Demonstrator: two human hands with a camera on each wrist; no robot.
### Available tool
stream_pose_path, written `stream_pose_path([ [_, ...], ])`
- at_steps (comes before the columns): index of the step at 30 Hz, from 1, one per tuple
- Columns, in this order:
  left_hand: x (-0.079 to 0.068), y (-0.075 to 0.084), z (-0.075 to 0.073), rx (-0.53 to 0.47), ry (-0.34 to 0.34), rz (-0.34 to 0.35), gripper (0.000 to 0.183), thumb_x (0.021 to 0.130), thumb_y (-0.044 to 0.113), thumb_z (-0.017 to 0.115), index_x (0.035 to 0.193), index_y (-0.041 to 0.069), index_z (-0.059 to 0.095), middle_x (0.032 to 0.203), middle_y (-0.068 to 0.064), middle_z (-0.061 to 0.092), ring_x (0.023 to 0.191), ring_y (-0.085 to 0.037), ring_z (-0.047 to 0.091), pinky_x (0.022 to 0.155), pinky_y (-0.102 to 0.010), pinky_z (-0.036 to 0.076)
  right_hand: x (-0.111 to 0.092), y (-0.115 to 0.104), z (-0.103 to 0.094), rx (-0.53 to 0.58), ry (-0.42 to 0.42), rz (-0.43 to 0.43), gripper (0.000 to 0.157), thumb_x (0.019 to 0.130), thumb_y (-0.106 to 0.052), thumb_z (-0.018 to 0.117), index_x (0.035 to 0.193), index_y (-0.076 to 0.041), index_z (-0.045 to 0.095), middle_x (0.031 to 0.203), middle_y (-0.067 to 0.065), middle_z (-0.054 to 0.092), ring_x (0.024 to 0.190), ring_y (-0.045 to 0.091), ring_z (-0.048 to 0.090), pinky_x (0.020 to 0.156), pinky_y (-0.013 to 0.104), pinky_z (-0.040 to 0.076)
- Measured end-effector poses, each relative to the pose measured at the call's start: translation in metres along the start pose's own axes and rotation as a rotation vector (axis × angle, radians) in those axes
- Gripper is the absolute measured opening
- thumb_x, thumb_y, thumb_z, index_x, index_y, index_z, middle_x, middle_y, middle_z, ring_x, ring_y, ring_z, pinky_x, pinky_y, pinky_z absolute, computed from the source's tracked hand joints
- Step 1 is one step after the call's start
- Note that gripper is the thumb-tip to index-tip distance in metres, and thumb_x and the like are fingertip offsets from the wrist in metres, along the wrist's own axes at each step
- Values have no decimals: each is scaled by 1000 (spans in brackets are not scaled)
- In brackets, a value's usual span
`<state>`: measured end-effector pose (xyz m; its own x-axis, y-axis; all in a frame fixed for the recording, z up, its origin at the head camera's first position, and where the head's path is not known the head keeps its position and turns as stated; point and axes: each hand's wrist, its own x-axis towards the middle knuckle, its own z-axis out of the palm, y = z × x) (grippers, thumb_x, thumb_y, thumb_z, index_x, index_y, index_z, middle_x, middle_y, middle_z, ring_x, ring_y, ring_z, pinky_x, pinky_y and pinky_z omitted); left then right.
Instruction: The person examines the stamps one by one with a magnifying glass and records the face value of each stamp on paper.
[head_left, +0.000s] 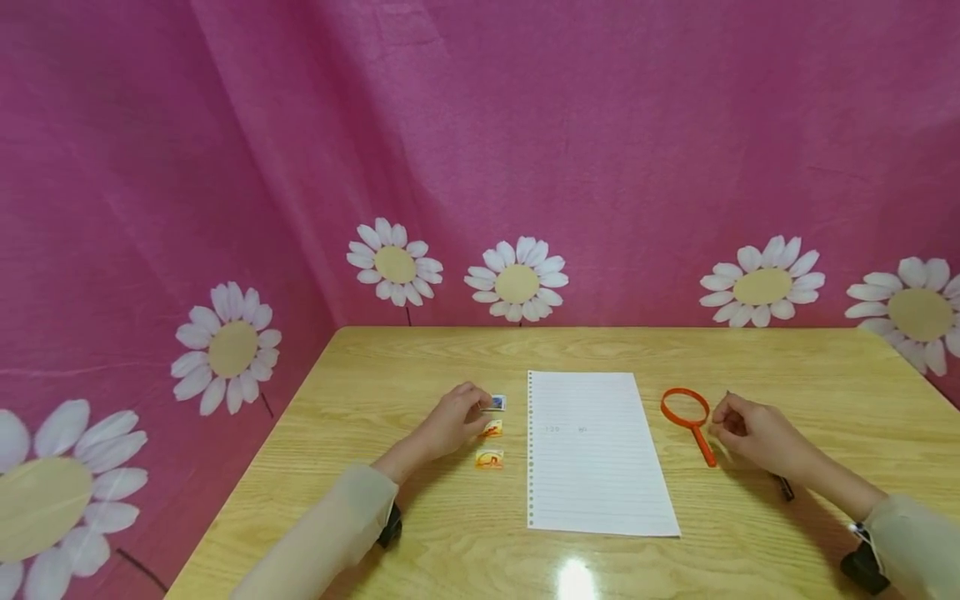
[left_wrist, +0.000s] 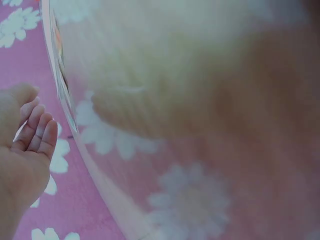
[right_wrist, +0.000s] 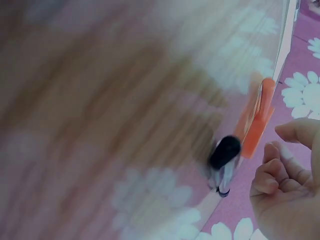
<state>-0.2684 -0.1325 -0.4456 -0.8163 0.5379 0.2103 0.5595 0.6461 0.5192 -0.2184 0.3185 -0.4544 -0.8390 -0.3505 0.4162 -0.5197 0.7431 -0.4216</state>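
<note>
In the head view, my left hand is at a small blue picture stamp, fingertips right at its left edge. Below it a yellow-orange stamp sits partly behind the thumb, and a similar stamp lies nearest me. The left wrist view shows that hand's fingers loosely bent; the stamps are hidden there. My right hand hovers loosely curled beside a red-orange magnifying glass, holding nothing. Under it lies a dark pen, whose black end shows in the right wrist view.
Between the hands lies a lined sheet of paper with punched holes down its left side and faint handwriting near the upper left. The wooden table meets a pink flowered cloth at the back and left.
</note>
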Motion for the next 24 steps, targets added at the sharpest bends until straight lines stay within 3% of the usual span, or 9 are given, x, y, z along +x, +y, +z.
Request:
stream_pose_path([
  [8, -15, 21, 9, -73, -44, 92, 19, 94, 9, 64, 111, 0, 62, 106, -12, 59, 91, -21, 59, 81, -27, 53, 4, 12, -3, -36, 24, -12, 22, 77, 7, 73, 86, -6, 58, 69, -7, 52, 63, -9, 37, 51, 19, 37],
  [24, -40, 54, 24, -150, -140, 132, 21, 94, 13, 65, 113, 4, 64, 105, -9, 61, 93, -18, 59, 84, -20, 50, 12, 22, -6, -67, -5, 40, 18, 80, 4, 72, 89, -2, 57, 68, -4, 50, 60, -6, 34, 51, 20, 34],
])
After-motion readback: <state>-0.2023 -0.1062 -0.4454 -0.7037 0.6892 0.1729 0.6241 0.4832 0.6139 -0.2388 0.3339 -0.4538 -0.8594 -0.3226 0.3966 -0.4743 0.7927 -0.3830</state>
